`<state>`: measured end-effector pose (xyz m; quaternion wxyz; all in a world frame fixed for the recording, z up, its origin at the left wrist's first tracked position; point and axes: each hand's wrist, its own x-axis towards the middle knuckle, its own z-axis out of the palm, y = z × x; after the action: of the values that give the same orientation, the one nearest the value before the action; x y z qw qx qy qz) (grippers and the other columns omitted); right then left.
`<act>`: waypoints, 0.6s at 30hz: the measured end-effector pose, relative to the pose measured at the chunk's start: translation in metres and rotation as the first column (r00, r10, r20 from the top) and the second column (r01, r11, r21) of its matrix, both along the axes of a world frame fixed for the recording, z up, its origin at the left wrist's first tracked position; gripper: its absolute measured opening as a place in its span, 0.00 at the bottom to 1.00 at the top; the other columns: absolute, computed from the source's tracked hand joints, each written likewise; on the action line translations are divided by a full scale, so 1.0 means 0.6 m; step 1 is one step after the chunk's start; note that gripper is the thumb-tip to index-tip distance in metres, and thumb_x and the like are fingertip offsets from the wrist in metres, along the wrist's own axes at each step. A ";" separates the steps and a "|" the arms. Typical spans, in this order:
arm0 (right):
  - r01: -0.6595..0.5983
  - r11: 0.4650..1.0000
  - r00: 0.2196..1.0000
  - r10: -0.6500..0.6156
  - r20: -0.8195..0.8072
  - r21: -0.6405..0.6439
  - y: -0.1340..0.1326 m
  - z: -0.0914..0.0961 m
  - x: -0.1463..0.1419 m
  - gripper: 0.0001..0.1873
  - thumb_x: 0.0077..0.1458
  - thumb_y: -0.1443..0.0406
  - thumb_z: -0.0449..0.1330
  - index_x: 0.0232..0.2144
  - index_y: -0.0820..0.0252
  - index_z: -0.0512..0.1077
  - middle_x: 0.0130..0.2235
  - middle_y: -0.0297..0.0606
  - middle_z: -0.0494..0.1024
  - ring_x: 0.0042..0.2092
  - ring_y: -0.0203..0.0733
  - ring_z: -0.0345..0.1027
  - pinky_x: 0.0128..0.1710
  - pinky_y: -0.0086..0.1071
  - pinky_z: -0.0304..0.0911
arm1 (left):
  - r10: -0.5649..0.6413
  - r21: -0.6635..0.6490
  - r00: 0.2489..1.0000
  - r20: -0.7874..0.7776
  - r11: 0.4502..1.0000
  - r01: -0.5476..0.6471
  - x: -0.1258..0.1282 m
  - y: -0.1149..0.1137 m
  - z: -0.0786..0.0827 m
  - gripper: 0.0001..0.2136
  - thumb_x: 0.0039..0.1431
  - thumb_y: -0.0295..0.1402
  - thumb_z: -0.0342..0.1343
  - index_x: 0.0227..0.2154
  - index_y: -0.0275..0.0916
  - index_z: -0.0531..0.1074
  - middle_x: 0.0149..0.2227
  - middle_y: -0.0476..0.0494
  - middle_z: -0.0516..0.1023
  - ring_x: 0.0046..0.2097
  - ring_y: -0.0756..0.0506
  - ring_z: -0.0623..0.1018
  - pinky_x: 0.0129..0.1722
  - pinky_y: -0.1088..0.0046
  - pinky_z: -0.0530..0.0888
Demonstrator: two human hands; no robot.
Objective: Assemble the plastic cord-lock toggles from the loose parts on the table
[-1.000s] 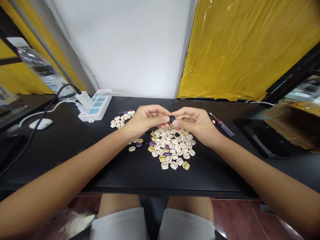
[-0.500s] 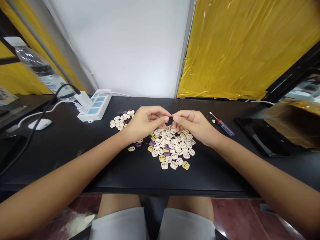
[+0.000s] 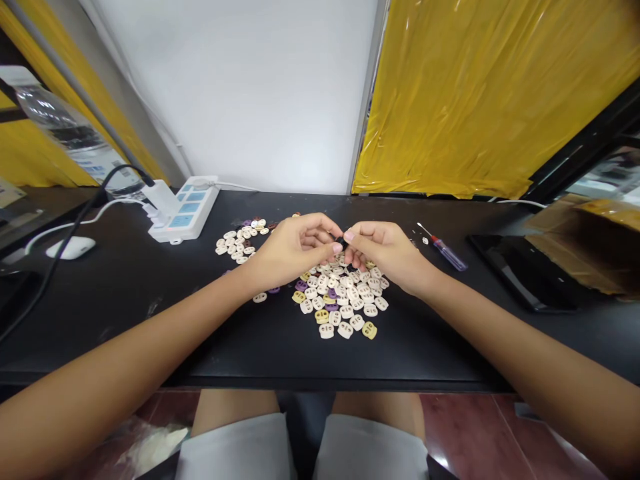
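Note:
My left hand and my right hand meet fingertip to fingertip above the black table. Both pinch one small black cord-lock piece between thumbs and forefingers. Right under them lies a pile of small two-hole plastic pieces, mostly cream with some yellow and purple ones. A second, smaller pile of cream pieces lies to the left, beyond my left hand.
A white power strip with a plugged-in charger and cables sits at the back left, a white mouse further left. A small screwdriver lies to the right, next to a dark tablet. Yellow plastic sheeting hangs behind.
The hands have sunk slightly toward the pile and closed tighter on the black piece, which shows less than a second ago. The view has tilted a little.

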<state>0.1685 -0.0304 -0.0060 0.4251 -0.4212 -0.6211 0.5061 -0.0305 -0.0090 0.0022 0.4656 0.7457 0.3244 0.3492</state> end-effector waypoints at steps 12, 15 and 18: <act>0.069 0.950 0.892 -0.196 0.407 0.306 0.007 0.032 0.041 0.06 0.50 0.64 0.68 0.26 0.59 0.76 0.24 0.37 0.77 0.26 0.39 0.68 0.26 0.33 0.61 | 0.118 0.272 0.962 -0.245 0.961 -0.049 -0.011 0.010 0.000 0.05 0.58 0.33 0.62 0.35 0.37 0.78 0.31 0.45 0.82 0.34 0.47 0.81 0.33 0.74 0.77; 0.141 0.925 0.820 -0.309 0.482 0.353 0.017 0.053 0.078 0.08 0.52 0.63 0.67 0.24 0.59 0.76 0.23 0.36 0.76 0.25 0.38 0.66 0.25 0.33 0.58 | 0.149 0.334 0.945 -0.291 0.941 -0.045 -0.011 0.009 0.003 0.06 0.60 0.34 0.60 0.35 0.38 0.79 0.33 0.44 0.83 0.33 0.47 0.80 0.32 0.73 0.75; 0.097 0.959 0.648 -0.263 0.715 0.265 0.030 0.066 0.127 0.07 0.50 0.65 0.67 0.21 0.58 0.77 0.25 0.38 0.80 0.28 0.42 0.71 0.29 0.35 0.62 | 0.239 0.414 0.929 -0.284 0.904 -0.106 -0.014 0.011 0.010 0.09 0.61 0.35 0.59 0.39 0.38 0.81 0.37 0.43 0.85 0.34 0.47 0.80 0.35 0.71 0.75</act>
<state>0.2446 -0.0124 0.0334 0.2235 -0.6050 -0.7430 0.1791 -0.0387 -0.0023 0.0079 0.2136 0.8388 0.3865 0.3185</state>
